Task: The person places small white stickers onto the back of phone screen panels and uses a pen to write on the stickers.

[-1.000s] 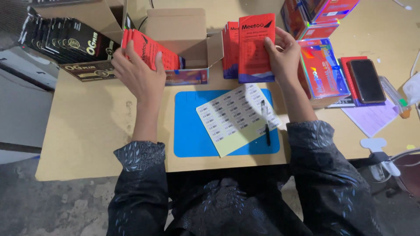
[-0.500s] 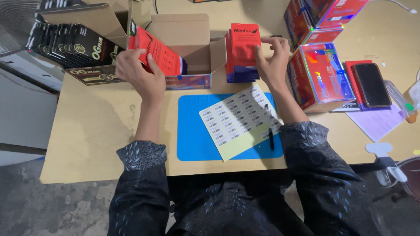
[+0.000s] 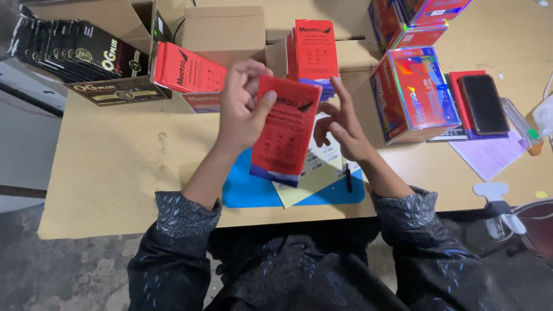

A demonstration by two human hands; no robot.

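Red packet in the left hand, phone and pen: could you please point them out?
Red packet (image 3: 283, 135), head view, middle of its front face.
Phone (image 3: 483, 104), head view, centre of its dark screen.
Pen (image 3: 348, 177), head view, middle of its barrel.

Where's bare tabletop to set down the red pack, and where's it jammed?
Free: wide bare table left of the blue mat, below the black-pack carton. A smaller strip between the mat and the holographic box. Crowded: the back edge, with red stacks and cardboard boxes; far right, phone and papers.

Two cardboard boxes (image 3: 230, 31), one phone (image 3: 484, 103), one pen (image 3: 348, 177).
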